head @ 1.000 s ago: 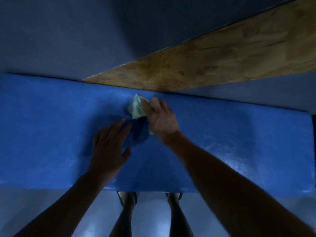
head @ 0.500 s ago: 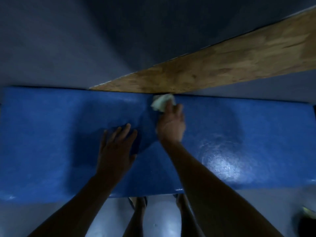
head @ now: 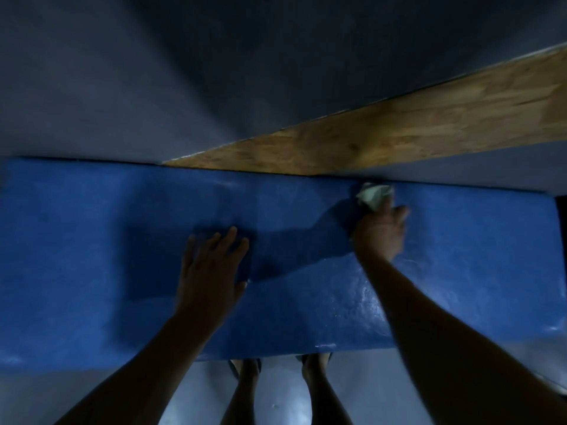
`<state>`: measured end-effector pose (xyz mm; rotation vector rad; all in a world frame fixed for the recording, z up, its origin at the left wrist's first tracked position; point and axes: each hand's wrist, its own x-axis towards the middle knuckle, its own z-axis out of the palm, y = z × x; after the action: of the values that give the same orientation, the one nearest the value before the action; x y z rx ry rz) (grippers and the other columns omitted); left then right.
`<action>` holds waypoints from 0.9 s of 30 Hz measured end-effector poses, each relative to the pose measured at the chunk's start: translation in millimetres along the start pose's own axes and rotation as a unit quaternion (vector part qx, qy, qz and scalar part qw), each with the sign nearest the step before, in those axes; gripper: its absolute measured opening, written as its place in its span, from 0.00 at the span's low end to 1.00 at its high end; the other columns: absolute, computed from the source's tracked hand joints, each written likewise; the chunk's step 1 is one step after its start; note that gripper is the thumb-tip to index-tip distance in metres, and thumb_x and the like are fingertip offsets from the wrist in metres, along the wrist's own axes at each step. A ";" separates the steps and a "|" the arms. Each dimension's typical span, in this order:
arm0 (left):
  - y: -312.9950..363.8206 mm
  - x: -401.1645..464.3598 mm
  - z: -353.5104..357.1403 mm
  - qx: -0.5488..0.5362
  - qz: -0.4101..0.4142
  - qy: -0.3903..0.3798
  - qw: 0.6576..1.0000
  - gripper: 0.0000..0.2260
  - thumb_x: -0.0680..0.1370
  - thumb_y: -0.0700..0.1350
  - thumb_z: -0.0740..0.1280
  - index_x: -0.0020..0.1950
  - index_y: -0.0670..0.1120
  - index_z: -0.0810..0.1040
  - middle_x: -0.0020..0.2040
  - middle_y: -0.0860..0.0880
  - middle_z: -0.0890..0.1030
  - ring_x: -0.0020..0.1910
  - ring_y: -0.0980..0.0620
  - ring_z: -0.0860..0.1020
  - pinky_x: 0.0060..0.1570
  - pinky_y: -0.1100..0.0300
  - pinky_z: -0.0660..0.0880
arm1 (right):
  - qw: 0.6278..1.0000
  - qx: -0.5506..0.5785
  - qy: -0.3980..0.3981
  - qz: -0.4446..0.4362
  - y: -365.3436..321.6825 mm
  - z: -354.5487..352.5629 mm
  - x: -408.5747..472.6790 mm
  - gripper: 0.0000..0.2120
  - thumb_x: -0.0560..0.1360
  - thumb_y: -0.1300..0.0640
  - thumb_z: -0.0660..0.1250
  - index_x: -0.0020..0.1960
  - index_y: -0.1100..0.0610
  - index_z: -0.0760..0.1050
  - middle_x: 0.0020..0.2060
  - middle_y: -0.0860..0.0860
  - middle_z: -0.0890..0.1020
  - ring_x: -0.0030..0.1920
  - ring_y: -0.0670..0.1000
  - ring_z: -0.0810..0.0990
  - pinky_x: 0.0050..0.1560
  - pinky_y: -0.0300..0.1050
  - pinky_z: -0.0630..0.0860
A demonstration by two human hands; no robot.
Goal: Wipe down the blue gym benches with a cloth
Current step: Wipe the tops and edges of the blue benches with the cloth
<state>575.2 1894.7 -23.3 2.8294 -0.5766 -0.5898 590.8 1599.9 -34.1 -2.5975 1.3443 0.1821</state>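
Dim light falls on a grey-blue wall (head: 153, 72), a slanting wooden board (head: 399, 136) and pale floor (head: 282, 403).

Showing no readable text, label, brand, number or sign anywhere in this dim view.
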 end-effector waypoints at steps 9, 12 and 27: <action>-2.2 0.9 -2.8 0.029 0.014 -0.011 0.999 0.38 0.62 0.54 0.80 0.70 0.51 0.73 0.72 0.47 0.71 0.69 0.42 0.71 0.69 0.34 0.61 | 0.861 -0.045 -0.086 -0.499 -47.6 19.9 -74.0 0.30 0.73 0.55 0.66 0.74 0.52 0.64 0.57 0.56 0.73 0.49 0.60 0.74 0.40 0.52 0.78; -1.2 1.6 -4.7 0.030 0.010 -0.015 0.999 0.37 0.61 0.54 0.81 0.69 0.50 0.74 0.72 0.46 0.72 0.68 0.41 0.72 0.68 0.33 0.62 | 0.924 -0.043 -0.057 -0.376 27.7 -5.0 -17.1 0.29 0.70 0.53 0.64 0.72 0.50 0.68 0.56 0.57 0.73 0.52 0.62 0.75 0.42 0.55 0.79; -2.6 -0.6 -2.9 0.025 0.022 -0.001 0.999 0.35 0.66 0.56 0.78 0.71 0.51 0.73 0.75 0.49 0.67 0.69 0.42 0.69 0.71 0.36 0.57 | 0.903 -0.014 -0.085 -0.421 5.6 18.6 -140.3 0.34 0.71 0.50 0.62 0.77 0.50 0.59 0.55 0.53 0.73 0.48 0.56 0.72 0.46 0.52 0.74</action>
<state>576.8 1897.6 -21.2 2.8541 -0.6609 -0.5789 505.2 1712.3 -24.1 -2.8309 0.0884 0.2655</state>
